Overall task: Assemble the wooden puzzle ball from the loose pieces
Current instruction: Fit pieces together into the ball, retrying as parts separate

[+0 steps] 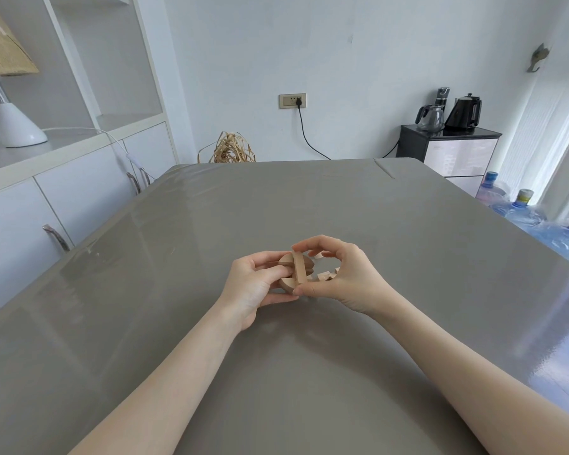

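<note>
Centrally, head view, sole view on record.

Item: partly built puzzle ball [293,272], pale wood, held just above the grey table [408,241], near its middle. Rounded slabs crossed by one upright curved piece [299,269], long axis running 12 to 6 o'clock.

Item: left hand [255,284], at 9 o'clock of the ball. Fingers curled round the rounded slabs, thumb across the front; a firm hold on the assembly, palm turned inward.

Item: right hand [339,277], at 3 o'clock of the ball. Forefinger tip on the top end of the upright curved piece, thumb tip at its bottom end; a narrow pinch along the piece's length, remaining fingers arched over.

Item: loose pieces [326,275], small pale blocks lying on the table at 3 o'clock of the ball, under the arch of the right hand; one more [318,256] at 1 o'clock. Count not clear, partly hidden.

Key relation, as judged: upright piece lies between both hands, pinched end to end by the right, so seating probably depends on sliding it along its own long axis into the slabs steadied by the left. Right hand nearer to the loose pieces for the following pick.

Background: white lamp [14,123] at 10 o'clock, black kettle [463,111] at 2 o'clock, water bottles [523,208] at 3 o'clock.
</note>
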The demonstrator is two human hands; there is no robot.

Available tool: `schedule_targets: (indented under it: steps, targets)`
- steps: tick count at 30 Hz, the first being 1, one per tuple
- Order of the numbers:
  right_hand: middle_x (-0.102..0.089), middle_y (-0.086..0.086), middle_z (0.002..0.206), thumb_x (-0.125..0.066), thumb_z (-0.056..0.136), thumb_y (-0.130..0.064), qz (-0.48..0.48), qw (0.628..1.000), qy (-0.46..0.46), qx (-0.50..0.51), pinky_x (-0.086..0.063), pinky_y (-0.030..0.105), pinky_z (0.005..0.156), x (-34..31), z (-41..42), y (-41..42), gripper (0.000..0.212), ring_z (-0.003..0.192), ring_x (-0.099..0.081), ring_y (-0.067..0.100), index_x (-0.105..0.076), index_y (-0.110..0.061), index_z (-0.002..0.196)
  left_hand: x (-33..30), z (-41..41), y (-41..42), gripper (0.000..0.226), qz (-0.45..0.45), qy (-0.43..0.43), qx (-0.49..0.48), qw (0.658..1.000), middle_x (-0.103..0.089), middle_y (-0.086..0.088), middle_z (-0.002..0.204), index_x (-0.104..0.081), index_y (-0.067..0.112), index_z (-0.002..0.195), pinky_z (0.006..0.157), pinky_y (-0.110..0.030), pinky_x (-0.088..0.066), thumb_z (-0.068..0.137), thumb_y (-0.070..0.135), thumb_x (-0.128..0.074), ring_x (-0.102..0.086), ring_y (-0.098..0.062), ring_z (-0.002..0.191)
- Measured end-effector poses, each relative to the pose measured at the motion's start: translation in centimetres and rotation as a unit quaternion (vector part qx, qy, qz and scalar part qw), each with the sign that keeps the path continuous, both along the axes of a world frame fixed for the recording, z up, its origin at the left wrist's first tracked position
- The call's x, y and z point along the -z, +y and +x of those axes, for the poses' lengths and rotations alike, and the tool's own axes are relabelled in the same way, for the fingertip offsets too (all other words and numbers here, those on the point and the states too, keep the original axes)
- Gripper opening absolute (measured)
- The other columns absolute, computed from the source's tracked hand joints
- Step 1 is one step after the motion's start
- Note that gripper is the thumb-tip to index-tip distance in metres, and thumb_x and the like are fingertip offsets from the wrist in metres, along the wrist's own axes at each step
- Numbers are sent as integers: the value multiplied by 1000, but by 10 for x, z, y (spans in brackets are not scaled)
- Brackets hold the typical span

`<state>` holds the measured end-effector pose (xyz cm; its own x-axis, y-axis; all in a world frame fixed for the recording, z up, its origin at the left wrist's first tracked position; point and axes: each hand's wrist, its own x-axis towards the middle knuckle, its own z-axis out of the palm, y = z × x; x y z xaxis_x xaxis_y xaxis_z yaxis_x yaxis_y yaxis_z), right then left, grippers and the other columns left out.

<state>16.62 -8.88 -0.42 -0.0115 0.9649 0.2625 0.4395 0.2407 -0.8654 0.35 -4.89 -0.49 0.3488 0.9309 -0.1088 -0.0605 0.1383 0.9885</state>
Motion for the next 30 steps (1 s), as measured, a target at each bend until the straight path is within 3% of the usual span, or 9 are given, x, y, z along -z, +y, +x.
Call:
schedule_targets:
  steps: [3,7,14,20,23,26,30]
  targets:
    - [-62,-17,97,-89,58,-20,3,1000,0,-3,-41,11,80,0,1,1,50,111,-52,9,-67,-36,99,0,0,0,23,-4,0,4,1000,-75,-13,94,-69,3,106,68,-37,-60,85,-3,-60,-71,-28,84]
    - [-65,-24,91,-90,58,-18,11,1000,-8,-9,-41,22,92,-2,2,1,50,102,-52,-4,-67,-31,101,-1,0,0,23,-6,3,6,1000,-74,-14,95,-69,2,106,68,-37,-60,85,-3,-60,-71,-29,85]
    - [-69,-12,105,-83,68,-24,-3,999,9,-33,-38,16,93,-1,4,1,45,109,-56,3,-67,-33,109,-1,-1,1,23,-9,-1,-3,1000,-75,-13,94,-68,2,106,67,-36,-60,86,-3,-59,-72,-26,82]
    - [-70,-11,102,-79,61,-34,-3,999,6,-33,-39,14,88,1,5,3,49,112,-56,6,-67,-36,109,-1,-1,1,22,-10,1,6,1000,-75,-13,94,-69,2,105,66,-35,-60,87,-3,-58,-72,-26,83]
    - [-67,-17,88,-79,56,-44,-8,999,-2,-36,-41,5,82,0,5,2,53,107,-58,10,-68,-37,107,-2,-1,0,23,-10,4,9,1000,-75,-13,94,-69,2,105,65,-35,-59,87,-4,-57,-72,-26,82]
    - [-64,-19,92,-74,51,-55,1,999,-16,-34,-41,2,78,-1,5,1,55,108,-56,11,-66,-41,104,-3,-2,0,23,-9,6,16,1000,-74,-15,95,-70,1,103,63,-34,-59,86,-5,-56,-71,-27,82]
    - [-57,-36,85,-76,54,-47,21,999,-30,-34,-44,5,73,-4,2,0,53,99,-50,11,-64,-40,105,-5,-2,-1,23,-10,2,22,1000,-74,-17,97,-72,0,102,64,-34,-59,85,-4,-57,-70,-29,82]
